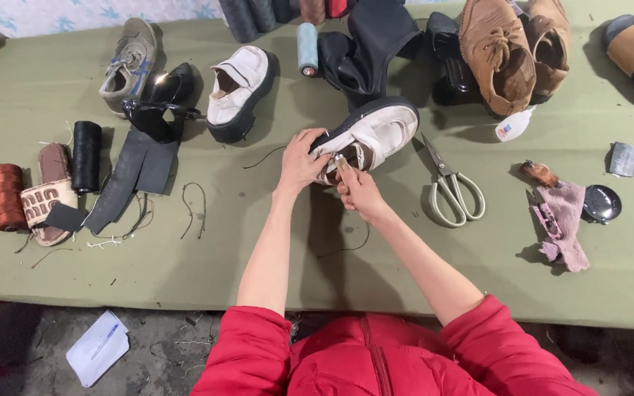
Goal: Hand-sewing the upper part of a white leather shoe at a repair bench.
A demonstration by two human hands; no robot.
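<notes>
In the head view, I observed the white shoe (373, 136) lying tilted on the green counter (317, 249), near its centre, sole edge turned away from the person. The left hand (301, 161) was closed around the heel end of the shoe, bracing it. The right hand (357, 189) pinched a small tool at the shoe's opening; I could not tell what kind of tool it was. I judged the shoe light, with a thick, stiff dark sole and a softer upper that would yield under pressure, so the sole rim or heel appeared the firm place to hold. The scissors (450, 187) lay just right of the shoe, apart from it. A second white shoe (238, 89) stood farther left, and thread spools (9, 196) rested near the left edge.
</notes>
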